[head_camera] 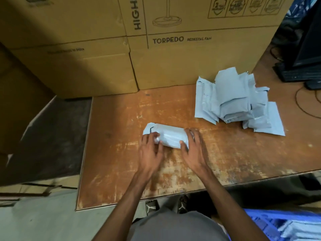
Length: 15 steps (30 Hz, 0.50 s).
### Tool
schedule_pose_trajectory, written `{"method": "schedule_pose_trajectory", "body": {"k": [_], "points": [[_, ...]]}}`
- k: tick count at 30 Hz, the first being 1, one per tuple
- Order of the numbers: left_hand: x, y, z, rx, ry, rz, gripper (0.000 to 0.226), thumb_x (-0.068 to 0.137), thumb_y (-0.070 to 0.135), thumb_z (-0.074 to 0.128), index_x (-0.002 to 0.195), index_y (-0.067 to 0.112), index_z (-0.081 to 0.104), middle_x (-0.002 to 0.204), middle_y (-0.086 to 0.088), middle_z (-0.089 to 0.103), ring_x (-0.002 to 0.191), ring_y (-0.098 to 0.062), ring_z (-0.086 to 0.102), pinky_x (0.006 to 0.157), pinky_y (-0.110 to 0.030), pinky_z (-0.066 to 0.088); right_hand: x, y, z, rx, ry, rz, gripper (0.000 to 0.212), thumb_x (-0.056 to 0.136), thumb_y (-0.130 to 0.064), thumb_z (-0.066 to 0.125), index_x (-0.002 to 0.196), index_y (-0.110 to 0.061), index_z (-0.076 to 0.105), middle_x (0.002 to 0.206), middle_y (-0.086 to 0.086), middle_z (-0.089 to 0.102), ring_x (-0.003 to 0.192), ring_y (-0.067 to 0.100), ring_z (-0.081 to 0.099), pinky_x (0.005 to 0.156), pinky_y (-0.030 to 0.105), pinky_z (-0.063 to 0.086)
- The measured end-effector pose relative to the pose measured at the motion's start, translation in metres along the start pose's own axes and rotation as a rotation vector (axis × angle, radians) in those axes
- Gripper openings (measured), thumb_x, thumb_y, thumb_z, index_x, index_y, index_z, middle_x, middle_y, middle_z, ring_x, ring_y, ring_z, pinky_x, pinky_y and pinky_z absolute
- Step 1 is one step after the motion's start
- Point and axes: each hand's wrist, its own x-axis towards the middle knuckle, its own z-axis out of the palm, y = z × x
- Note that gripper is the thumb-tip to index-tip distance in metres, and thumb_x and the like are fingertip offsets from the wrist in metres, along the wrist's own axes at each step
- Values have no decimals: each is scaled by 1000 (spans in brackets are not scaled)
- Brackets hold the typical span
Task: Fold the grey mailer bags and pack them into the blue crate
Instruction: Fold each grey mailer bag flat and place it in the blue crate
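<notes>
Both my hands are on the folded mailer bag [166, 137] mid-table — left hand [150, 148] fingers curled on its end, right hand [192, 147] thumb and fingers clamping the other. I'd press the crease flat before lifting it to the blue crate [271, 221], low right.

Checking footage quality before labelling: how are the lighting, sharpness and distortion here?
Head view: dim warm light, deep shadow at left; wide-angle bending curves the table edge and cartons; slight blur on both hands, left hand, right hand; the blue crate is soft at the corner.
</notes>
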Motion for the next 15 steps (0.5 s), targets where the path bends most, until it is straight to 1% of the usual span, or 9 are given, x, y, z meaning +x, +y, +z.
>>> {"method": "schedule_pose_trajectory", "body": {"k": [2,3,6,9,12,15], "points": [[11,-13,1,133,-59,147,37,99,30,53,133,15,57,132,-6,56,128,-28,48,103,-41,44,-3,2,0,22,-29,-29,53,99,-37,47,146,-11,51,150,8,46,141,30,45,111,51,45],[15,-17,3,196,-101,200,41,101,32,49,138,14,55,138,-7,55,135,-30,44,108,-43,41,-5,3,-2,31,-46,-42,54,98,-36,46,146,-12,50,151,7,47,142,29,44,112,52,44],[21,-22,14,292,-245,237,52,106,41,36,147,13,50,151,-7,51,147,-28,37,115,-45,33,-6,2,-6,-6,-62,-51,53,100,-37,42,146,-15,52,153,4,49,146,26,42,113,53,40],[22,-21,23,298,-304,212,59,103,42,27,149,12,50,153,-7,51,145,-26,43,115,-45,32,-1,-7,-8,-63,-50,-31,51,108,-42,33,147,-16,52,154,2,50,150,23,36,117,53,35],[26,-15,27,321,-306,218,63,95,36,26,145,12,54,151,-7,54,143,-24,45,118,-48,31,4,-17,-4,-174,-84,-68,55,110,-45,26,150,-16,49,156,3,49,153,23,32,121,52,31],[30,-14,31,312,-317,218,61,100,38,24,144,9,56,149,-9,56,143,-25,46,117,-49,35,8,-24,-1,-232,-116,-72,55,111,-45,23,149,-17,50,155,2,51,151,23,35,120,53,31]]}}
